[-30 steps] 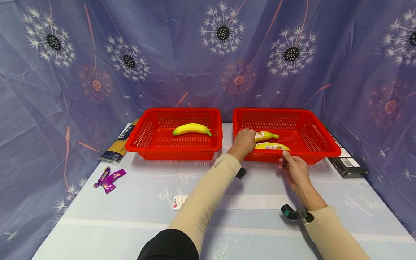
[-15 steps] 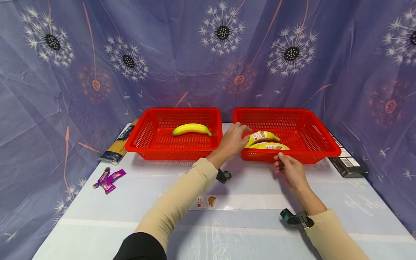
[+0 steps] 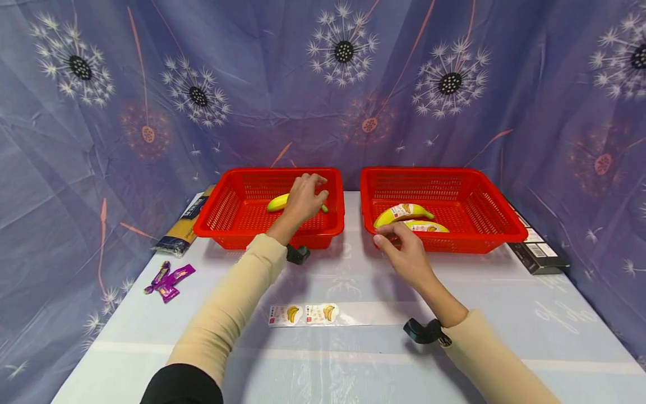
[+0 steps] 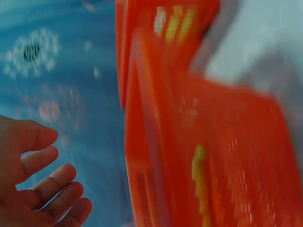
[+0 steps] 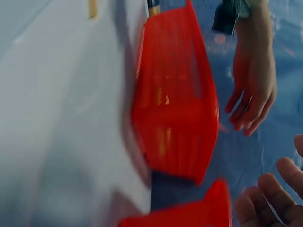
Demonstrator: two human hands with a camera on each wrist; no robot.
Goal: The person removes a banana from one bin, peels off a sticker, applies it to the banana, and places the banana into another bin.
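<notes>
Above the left red basket [image 3: 272, 238] hovers my left hand [image 3: 303, 199], fingers loosely bent with nothing in them. It partly covers a plain yellow banana [image 3: 277, 203] lying inside. My right hand [image 3: 406, 252], also holding nothing, is at the front left corner of the right red basket [image 3: 474, 244], its fingers relaxed. Two bananas with white stickers lie in that basket, a rear banana [image 3: 386, 217] and a front banana [image 3: 443, 228]. In the left wrist view the fingers [image 4: 61, 182] spread loosely beside the blurred baskets.
A clear strip [image 3: 373, 314] with two banana stickers [image 3: 321, 313] lies on the table [image 3: 323, 362]. Purple wrapped candies [image 3: 169, 281] and a yellow-black packet [image 3: 184, 227] are at the left. A black box [image 3: 540, 258] stands right of the right basket. Patterned curtain [image 3: 282, 73] hangs behind.
My left hand has left the stickered bananas in the right basket and moved left over the other basket. My right hand has come off the right basket's front rim and shifted left.
</notes>
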